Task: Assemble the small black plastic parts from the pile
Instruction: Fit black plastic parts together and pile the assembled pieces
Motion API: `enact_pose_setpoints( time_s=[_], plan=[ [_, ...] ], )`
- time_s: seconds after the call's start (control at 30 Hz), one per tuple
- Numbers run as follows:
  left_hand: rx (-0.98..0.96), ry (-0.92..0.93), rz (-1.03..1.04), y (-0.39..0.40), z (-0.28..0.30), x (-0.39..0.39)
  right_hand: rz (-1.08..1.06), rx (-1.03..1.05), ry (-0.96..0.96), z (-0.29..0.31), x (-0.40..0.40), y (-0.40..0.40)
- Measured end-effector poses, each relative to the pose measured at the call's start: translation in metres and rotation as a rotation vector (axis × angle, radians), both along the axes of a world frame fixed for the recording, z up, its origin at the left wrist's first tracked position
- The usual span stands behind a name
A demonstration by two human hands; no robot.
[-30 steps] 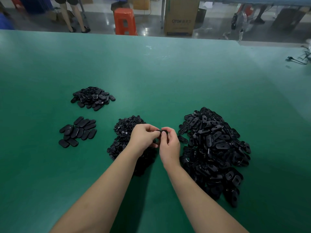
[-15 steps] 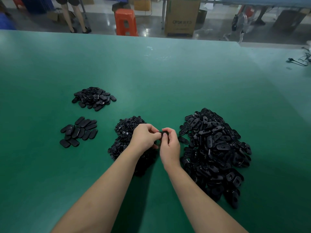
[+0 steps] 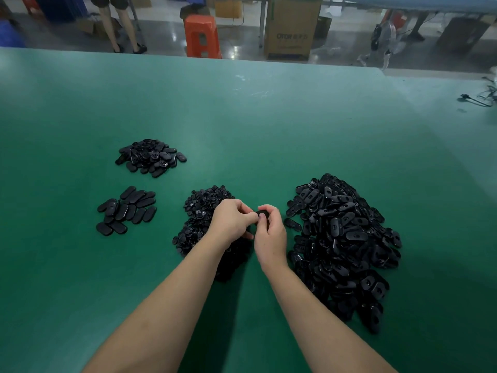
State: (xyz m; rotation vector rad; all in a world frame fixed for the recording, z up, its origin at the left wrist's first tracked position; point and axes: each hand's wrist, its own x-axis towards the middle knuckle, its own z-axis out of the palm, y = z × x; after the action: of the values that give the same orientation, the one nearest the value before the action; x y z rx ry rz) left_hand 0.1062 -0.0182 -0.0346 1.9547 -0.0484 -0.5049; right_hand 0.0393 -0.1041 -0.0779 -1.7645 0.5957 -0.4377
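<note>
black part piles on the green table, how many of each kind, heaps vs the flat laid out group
Loose heaps: 3: far left heap, middle heap, big right heap
Flat laid-out group: 1: left group
Total: 4

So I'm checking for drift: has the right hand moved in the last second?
No. The right hand still sits between the two nearest piles, by the large pile.

You're at a factory assembly bench: a broad green work mat (image 3: 242, 117) heaped with black plastic parts (image 3: 341, 238), a shipping carton (image 3: 291, 28) and orange stool (image 3: 201, 36) at twelve o'clock
</note>
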Motion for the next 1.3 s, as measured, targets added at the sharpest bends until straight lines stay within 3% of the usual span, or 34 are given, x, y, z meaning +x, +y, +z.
enact_pose_setpoints(
  time_s=[0.57, 0.8, 0.9, 1.0, 1.17, 1.3],
  plan=[
    [0.041, -0.135, -0.079, 0.012, 0.009, -0.008, 0.017, 0.011, -0.031, -0.004, 0.0, -0.001],
    [0.238, -0.351, -0.188, 0.012, 0.011, -0.006, -0.005, 0.071, -0.039, 0.0, 0.0, 0.002],
    [0.199, -0.451, -0.039, 0.023, 0.01, 0.0, -0.005, 0.096, -0.055, 0.0, 0.0, 0.002],
    [0.151, -0.415, 0.203, 0.053, 0.007, 0.013, 0.025, 0.074, -0.039, 0.0, 0.0, 0.002],
    [0.462, -0.379, 0.334, 0.128, -0.016, 0.032, 0.039, 0.059, -0.01, 0.0, -0.001, 0.002],
    [0.501, -0.357, 0.399, 0.16, -0.027, 0.034, 0.039, 0.037, -0.002, 0.002, -0.001, 0.002]
  ],
)
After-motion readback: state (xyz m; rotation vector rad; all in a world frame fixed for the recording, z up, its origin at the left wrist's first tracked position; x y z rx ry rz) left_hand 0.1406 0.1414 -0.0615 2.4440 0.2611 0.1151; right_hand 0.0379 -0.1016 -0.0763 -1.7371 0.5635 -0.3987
